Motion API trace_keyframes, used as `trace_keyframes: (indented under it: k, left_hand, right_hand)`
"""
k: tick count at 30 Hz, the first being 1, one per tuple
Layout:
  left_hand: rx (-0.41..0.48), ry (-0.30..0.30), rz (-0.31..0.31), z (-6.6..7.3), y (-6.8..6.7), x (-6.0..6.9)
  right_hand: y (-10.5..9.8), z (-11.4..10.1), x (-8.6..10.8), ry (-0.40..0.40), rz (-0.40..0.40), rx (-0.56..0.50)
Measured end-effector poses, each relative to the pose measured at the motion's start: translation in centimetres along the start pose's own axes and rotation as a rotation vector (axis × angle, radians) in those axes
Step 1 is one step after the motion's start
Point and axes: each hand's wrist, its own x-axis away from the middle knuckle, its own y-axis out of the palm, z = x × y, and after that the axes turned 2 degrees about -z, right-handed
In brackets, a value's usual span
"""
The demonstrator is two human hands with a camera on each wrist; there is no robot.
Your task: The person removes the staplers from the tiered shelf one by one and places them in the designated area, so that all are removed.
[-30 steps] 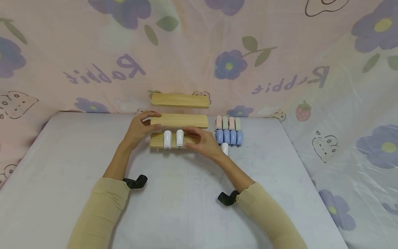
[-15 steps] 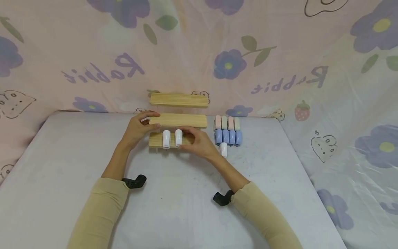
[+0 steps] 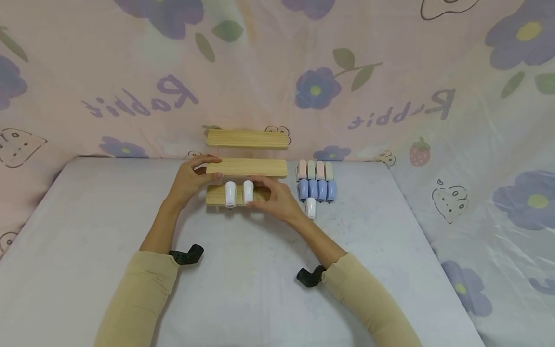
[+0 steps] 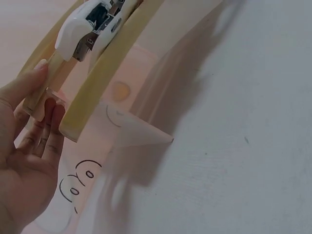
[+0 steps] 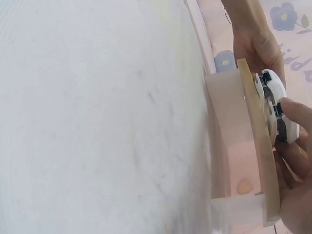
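Note:
A tiered wooden display stand has a top board point(image 3: 247, 139), a middle board point(image 3: 247, 167) and a bottom board point(image 3: 214, 195). My left hand point(image 3: 191, 178) grips the left end of the middle board, thumb in front. Two white mini staplers stand side by side on the bottom board, the left stapler point(image 3: 231, 193) apart from the right stapler point(image 3: 248, 192). With thumb and fingers my right hand point(image 3: 279, 198) pinches the right one. In the right wrist view both staplers show metal insides, and the stand's pale side support point(image 5: 229, 97) reaches down to the table.
Right of the stand lie rows of mini staplers: pink and green ones point(image 3: 320, 170) at the back, several blue ones point(image 3: 313, 190) in the middle, a single white stapler point(image 3: 310, 207) in front. A flowered cloth point(image 3: 368, 96) hangs behind the white table point(image 3: 243, 289).
My right hand has moved left from beside the right white stapler and now holds it. The left hand keeps its grip on the stand. The whole head view has shifted slightly.

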Motion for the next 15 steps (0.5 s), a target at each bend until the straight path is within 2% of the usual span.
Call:
trace_keyframes:
  k: [4,10,15]
  left_hand:
    - [-0.021,-0.016,-0.005,0.19,-0.05,0.08]
    - [-0.032,0.002,-0.019,0.38,-0.15,0.15]
    - [-0.027,-0.006,-0.020,0.47,-0.08,0.28]
  right_hand:
    - [-0.12,0.26,0.20,-0.034,0.002,-0.029]
    - [-0.54,0.44,0.56,-0.070,0.010,-0.069]
    - [-1.00,0.72,0.92,-0.079,0.027,-0.060]
